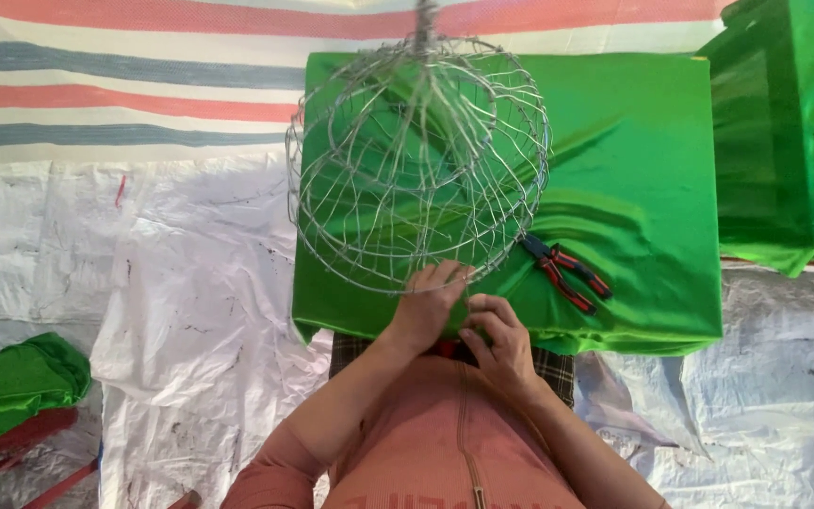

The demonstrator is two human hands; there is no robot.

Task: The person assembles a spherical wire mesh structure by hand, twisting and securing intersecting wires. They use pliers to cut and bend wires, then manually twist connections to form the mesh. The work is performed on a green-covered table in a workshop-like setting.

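A round cage of bare silver wire [418,160] hangs or stands over a block wrapped in shiny green cloth [643,160]. My left hand [429,306] grips the cage's lower rim at its near edge. My right hand [496,341] is just beside it, fingers bent and pinching at the same stretch of rim wire. Red-handled pliers [565,271] lie on the green cloth, right of the cage and a little beyond my right hand.
A second green-covered block [784,132] stands at the right. Folded green cloth [11,382] lies at the lower left over red bars. White plastic sheeting [190,311] covers the floor, with a striped sheet [124,85] behind.
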